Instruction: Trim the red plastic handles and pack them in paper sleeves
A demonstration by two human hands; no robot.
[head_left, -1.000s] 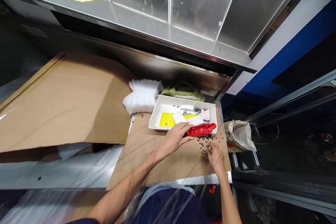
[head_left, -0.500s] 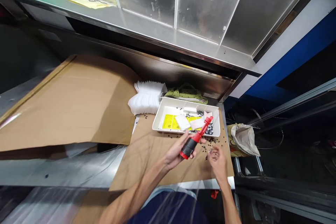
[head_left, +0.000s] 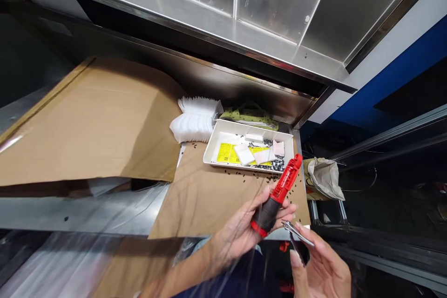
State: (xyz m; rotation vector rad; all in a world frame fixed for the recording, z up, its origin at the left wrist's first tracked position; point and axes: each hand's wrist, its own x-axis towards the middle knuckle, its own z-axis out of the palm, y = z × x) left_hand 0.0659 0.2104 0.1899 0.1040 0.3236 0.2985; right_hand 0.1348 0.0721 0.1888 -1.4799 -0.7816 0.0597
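Two hands are busy. We have lifted the red tool (head_left: 278, 197) from the edge of the white tray (head_left: 210, 151) to above the near right corner of the tabletop (head_left: 87, 216), with the grip of our left hand (head_left: 240, 235) tight round it. Our right hand (head_left: 323, 267) has its grip pinched on metal tweezers (head_left: 297, 233), just beside the tool's black end.

One red-and-black plastic tool handle (head_left: 277, 195), one pair of metal tweezers (head_left: 296, 233), one white plastic tray (head_left: 213, 146), one stack of white foam sheets (head_left: 193, 121), two brown cardboard sheets (head_left: 87, 121) (head_left: 209, 195) and one crumpled paper bag (head_left: 323, 178) are counted; the small black pieces (head_left: 268, 179) are too many to be tallied.
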